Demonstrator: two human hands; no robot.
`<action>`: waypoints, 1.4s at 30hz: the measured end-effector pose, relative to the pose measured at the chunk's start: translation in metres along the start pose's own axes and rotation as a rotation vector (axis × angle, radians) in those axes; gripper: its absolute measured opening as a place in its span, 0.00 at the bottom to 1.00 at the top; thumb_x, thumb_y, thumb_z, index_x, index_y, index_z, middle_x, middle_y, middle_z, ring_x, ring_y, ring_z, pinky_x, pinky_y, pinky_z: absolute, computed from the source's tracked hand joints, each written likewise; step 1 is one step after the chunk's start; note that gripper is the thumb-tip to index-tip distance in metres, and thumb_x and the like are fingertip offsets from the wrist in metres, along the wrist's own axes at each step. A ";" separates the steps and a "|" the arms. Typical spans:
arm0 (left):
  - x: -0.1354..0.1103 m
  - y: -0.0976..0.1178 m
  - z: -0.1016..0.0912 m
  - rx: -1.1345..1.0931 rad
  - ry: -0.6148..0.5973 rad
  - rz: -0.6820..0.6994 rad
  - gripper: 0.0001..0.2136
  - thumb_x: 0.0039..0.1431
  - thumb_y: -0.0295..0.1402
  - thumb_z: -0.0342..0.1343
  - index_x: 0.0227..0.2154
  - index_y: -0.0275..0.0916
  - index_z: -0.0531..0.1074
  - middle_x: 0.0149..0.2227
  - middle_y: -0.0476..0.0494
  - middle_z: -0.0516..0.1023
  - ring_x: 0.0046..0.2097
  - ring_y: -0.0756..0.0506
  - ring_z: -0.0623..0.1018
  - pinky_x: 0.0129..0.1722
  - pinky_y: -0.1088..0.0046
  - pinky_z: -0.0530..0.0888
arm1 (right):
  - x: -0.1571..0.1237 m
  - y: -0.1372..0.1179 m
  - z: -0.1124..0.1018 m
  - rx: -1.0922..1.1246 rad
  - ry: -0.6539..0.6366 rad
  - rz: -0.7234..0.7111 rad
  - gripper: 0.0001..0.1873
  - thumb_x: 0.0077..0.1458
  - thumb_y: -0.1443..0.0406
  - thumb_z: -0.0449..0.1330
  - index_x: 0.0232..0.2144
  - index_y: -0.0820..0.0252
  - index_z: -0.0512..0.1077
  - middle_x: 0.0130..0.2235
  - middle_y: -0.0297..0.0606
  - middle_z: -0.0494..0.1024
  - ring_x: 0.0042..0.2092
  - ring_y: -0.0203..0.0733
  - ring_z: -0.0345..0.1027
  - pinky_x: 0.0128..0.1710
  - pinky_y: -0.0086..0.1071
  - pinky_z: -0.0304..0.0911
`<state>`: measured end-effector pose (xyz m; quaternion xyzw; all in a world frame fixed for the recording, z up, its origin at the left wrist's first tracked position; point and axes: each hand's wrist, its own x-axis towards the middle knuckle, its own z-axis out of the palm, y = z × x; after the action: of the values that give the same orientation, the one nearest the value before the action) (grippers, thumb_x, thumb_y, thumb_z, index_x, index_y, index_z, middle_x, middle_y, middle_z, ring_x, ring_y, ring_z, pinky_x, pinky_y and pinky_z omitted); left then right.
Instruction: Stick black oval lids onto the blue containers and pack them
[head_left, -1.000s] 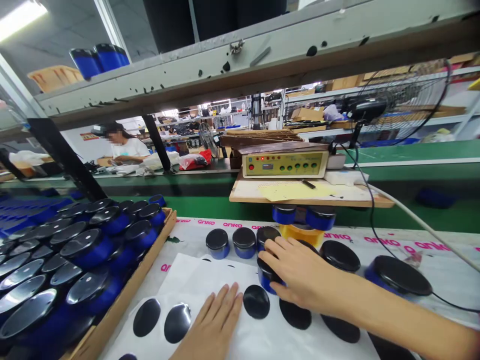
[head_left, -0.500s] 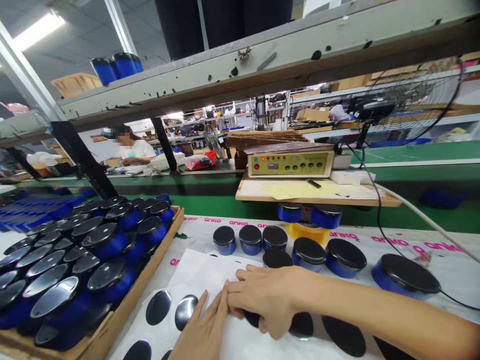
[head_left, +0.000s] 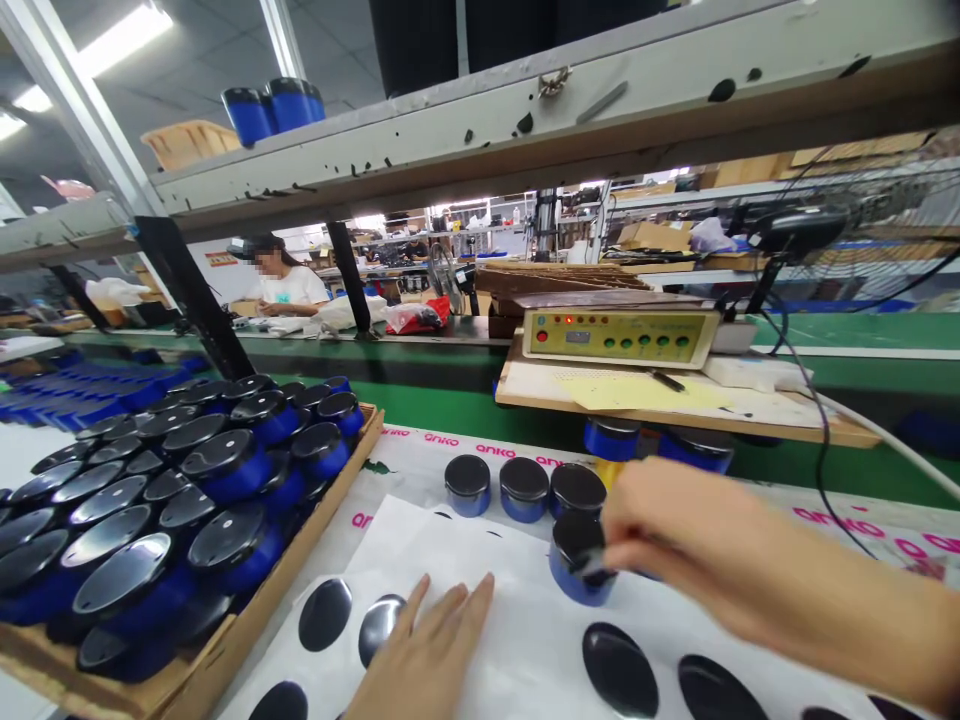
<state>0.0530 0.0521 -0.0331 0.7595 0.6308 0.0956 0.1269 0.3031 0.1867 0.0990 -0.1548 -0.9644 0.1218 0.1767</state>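
Observation:
My left hand (head_left: 427, 650) lies with fingers spread on a white sheet (head_left: 517, 610) that carries glossy black round stickers (head_left: 619, 670). My right hand (head_left: 652, 525), blurred by motion, is over a blue round container with a black lid (head_left: 579, 580). Its fingers are pinched on what looks like a glossy black round sticker (head_left: 592, 563), partly hidden and smeared, at the lid's top. Behind stand several more blue containers with black lids (head_left: 523, 488).
At left, a cardboard tray (head_left: 330, 530) is packed with blue containers with black lids. A control box (head_left: 619, 338) with green buttons sits on a wooden board (head_left: 780, 425) with a pen. Cables, a fan (head_left: 802, 230) and an overhead shelf (head_left: 420, 150) surround the bench; another person (head_left: 289, 280) sits beyond.
My right hand has left the sheet beside my left hand and moved up and right to the container lid. A black round spot under it on the sheet is gone. The view has shifted slightly.

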 end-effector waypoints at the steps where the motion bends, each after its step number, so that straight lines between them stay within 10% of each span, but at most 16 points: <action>1: 0.007 0.002 -0.012 -0.087 0.075 -0.111 0.33 0.55 0.33 0.55 0.62 0.47 0.48 0.57 0.42 0.67 0.58 0.37 0.66 0.57 0.53 0.64 | 0.004 0.006 -0.005 0.092 0.074 0.130 0.10 0.59 0.60 0.54 0.27 0.56 0.67 0.28 0.34 0.70 0.28 0.39 0.61 0.27 0.32 0.55; 4: 0.041 0.000 -0.040 -0.249 0.417 -0.340 0.35 0.51 0.41 0.59 0.60 0.41 0.53 0.57 0.37 0.65 0.59 0.35 0.64 0.56 0.51 0.63 | 0.034 0.023 0.005 0.404 0.113 0.378 0.17 0.54 0.51 0.56 0.25 0.57 0.67 0.24 0.32 0.67 0.25 0.36 0.58 0.23 0.30 0.52; 7: 0.078 -0.011 -0.044 -0.500 0.523 -0.264 0.37 0.47 0.38 0.62 0.59 0.35 0.54 0.56 0.33 0.65 0.58 0.35 0.64 0.56 0.52 0.61 | 0.077 0.039 0.039 0.559 0.105 0.416 0.18 0.54 0.51 0.55 0.24 0.59 0.66 0.26 0.32 0.67 0.28 0.36 0.58 0.26 0.30 0.54; 14: 0.089 -0.020 -0.024 -0.720 0.533 -0.189 0.27 0.47 0.29 0.63 0.51 0.43 0.61 0.48 0.48 0.74 0.48 0.47 0.74 0.50 0.68 0.69 | 0.120 0.059 0.091 0.570 0.068 0.459 0.17 0.52 0.54 0.54 0.23 0.62 0.67 0.25 0.34 0.68 0.28 0.36 0.59 0.29 0.31 0.54; 42: 0.090 -0.019 -0.029 -0.707 0.513 -0.245 0.28 0.44 0.28 0.65 0.50 0.47 0.62 0.47 0.52 0.74 0.48 0.47 0.74 0.47 0.70 0.71 | 0.109 0.055 0.104 0.350 0.143 0.340 0.13 0.56 0.58 0.52 0.23 0.58 0.62 0.29 0.35 0.67 0.35 0.41 0.62 0.35 0.35 0.56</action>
<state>0.0428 0.1459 -0.0131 0.5412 0.6556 0.4744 0.2284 0.1811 0.2560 0.0213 -0.2899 -0.8738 0.3038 0.2453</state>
